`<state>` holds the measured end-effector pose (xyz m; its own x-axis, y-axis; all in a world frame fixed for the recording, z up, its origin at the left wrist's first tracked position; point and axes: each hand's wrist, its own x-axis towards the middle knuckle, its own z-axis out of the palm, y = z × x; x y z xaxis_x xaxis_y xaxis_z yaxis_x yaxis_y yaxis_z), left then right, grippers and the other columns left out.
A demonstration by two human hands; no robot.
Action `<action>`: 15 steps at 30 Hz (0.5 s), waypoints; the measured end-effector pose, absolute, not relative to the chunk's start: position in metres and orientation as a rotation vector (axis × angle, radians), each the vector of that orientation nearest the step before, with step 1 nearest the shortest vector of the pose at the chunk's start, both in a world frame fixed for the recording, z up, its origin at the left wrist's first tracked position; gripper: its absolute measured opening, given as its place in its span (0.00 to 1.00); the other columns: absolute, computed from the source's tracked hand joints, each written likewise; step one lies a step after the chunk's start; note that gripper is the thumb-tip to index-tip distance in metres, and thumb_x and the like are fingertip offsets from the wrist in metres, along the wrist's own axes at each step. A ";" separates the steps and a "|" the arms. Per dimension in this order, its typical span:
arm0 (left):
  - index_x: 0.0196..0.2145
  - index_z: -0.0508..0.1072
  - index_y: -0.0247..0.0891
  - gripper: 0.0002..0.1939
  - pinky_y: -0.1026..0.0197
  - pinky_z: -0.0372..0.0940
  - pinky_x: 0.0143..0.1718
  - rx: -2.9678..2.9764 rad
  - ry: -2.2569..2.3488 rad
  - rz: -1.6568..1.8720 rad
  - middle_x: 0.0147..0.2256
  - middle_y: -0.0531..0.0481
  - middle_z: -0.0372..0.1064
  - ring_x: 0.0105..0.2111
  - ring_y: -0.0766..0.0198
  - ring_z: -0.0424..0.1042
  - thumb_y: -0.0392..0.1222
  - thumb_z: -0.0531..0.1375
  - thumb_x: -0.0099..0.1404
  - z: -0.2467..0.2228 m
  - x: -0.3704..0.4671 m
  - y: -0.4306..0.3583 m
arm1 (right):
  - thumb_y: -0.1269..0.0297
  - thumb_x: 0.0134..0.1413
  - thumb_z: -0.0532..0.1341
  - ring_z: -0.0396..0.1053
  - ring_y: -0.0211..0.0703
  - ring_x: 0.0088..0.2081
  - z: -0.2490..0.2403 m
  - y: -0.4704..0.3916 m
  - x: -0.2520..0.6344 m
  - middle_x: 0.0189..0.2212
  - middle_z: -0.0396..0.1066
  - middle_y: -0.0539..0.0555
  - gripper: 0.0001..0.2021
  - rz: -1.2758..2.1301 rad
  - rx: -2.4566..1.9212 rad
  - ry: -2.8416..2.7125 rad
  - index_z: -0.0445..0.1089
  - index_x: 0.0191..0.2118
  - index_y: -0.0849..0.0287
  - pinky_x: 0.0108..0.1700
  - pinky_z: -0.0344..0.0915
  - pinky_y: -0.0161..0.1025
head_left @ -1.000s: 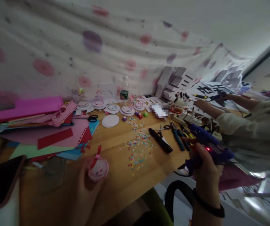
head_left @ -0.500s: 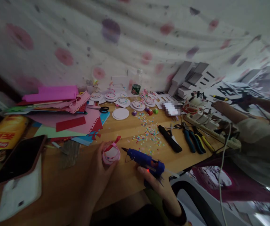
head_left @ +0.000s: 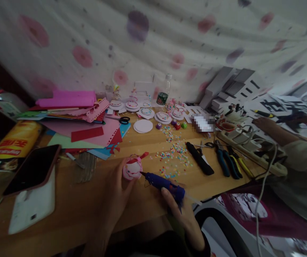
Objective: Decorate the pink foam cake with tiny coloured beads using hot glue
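Low over the table's front part, my left hand [head_left: 118,191] grips a small round pink and white paper piece [head_left: 132,169] with a red strip sticking out at its upper right. My right hand [head_left: 179,207] is wrapped round the handle of a blue glue gun [head_left: 165,185]. The gun's dark tip points left, at the right edge of the pink piece; whether they touch is unclear. Colourful confetti dots [head_left: 179,153] lie scattered beyond the gun. White discs [head_left: 143,126] are stacked farther back.
Coloured paper [head_left: 89,134] and scissors [head_left: 124,120] lie back left, phones [head_left: 33,171] at left. Pliers [head_left: 223,162], a black sheath [head_left: 199,159] and a power strip [head_left: 252,151] lie at right. A person's arm [head_left: 273,134] reaches in there. A bottle [head_left: 164,91] stands behind.
The glue gun's tip has come up to the pink piece, which has turned slightly in my left hand. The whole view has shifted, so the table's things appear farther right.
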<state>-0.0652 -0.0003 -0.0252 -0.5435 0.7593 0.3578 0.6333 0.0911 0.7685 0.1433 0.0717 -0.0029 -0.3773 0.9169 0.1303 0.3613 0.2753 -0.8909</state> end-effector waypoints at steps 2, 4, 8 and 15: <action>0.60 0.63 0.44 0.27 0.43 0.64 0.58 1.426 2.227 1.425 0.59 0.42 0.69 0.58 0.50 0.69 0.46 0.62 0.65 -0.023 -0.065 0.000 | 0.44 0.59 0.60 0.75 0.51 0.33 0.002 0.073 0.141 0.30 0.77 0.55 0.18 1.041 -1.090 -1.939 0.77 0.36 0.52 0.36 0.74 0.46; 0.60 0.63 0.44 0.26 0.43 0.64 0.58 1.433 2.231 1.424 0.58 0.42 0.70 0.57 0.50 0.69 0.46 0.62 0.66 -0.022 -0.064 0.000 | 0.44 0.60 0.59 0.73 0.50 0.31 0.006 0.073 0.139 0.28 0.75 0.54 0.18 1.012 -1.049 -1.986 0.77 0.34 0.52 0.34 0.72 0.44; 0.58 0.65 0.43 0.25 0.43 0.65 0.56 1.442 2.238 1.447 0.56 0.42 0.72 0.55 0.49 0.71 0.47 0.63 0.65 -0.022 -0.064 0.001 | 0.44 0.61 0.58 0.74 0.50 0.32 0.008 0.071 0.137 0.29 0.76 0.54 0.18 0.959 -1.072 -1.998 0.77 0.36 0.52 0.35 0.72 0.45; 0.59 0.64 0.43 0.26 0.43 0.64 0.58 1.449 2.199 1.436 0.58 0.42 0.70 0.57 0.50 0.69 0.45 0.63 0.66 -0.022 -0.064 0.002 | 0.43 0.61 0.58 0.74 0.50 0.31 0.003 0.071 0.136 0.28 0.76 0.54 0.20 0.854 -1.042 -2.027 0.77 0.33 0.52 0.32 0.72 0.43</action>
<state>-0.0644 0.0019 -0.0224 -0.5252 0.7728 0.3563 0.6371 0.0795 0.7667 0.1363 0.0707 0.0029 -0.4372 0.8556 0.2771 0.3995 0.4608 -0.7925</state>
